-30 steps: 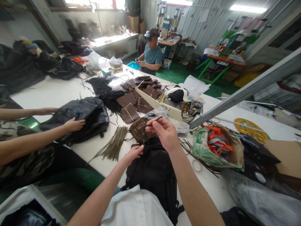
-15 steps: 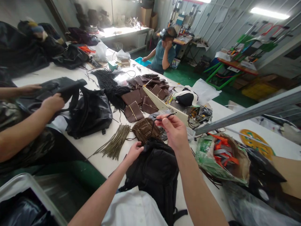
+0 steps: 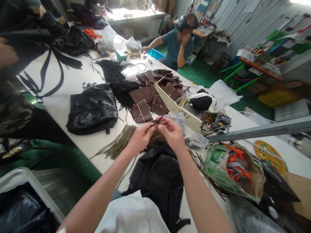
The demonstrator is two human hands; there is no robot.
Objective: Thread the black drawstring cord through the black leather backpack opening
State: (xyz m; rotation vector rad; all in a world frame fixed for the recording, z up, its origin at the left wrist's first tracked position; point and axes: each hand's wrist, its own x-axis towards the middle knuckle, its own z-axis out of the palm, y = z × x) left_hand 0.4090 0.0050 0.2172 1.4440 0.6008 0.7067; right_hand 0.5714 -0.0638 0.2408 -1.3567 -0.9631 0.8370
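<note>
The thin dark cord point(image 3: 155, 122) is hard to make out, and a brown pouch point(image 3: 155, 141) is mostly hidden behind the hands. The left hand point(image 3: 139, 137) and right hand point(image 3: 173, 134) meet fingertip to fingertip, both pinching the cord, raised just beyond the near black backpack point(image 3: 157, 174).

Pretty cluttered workshop: long white worktable point(image 3: 73, 76), green floor point(image 3: 201, 72), grey panelled wall point(image 3: 243, 22), daylight flooding the back bench point(image 3: 136, 14).
</note>
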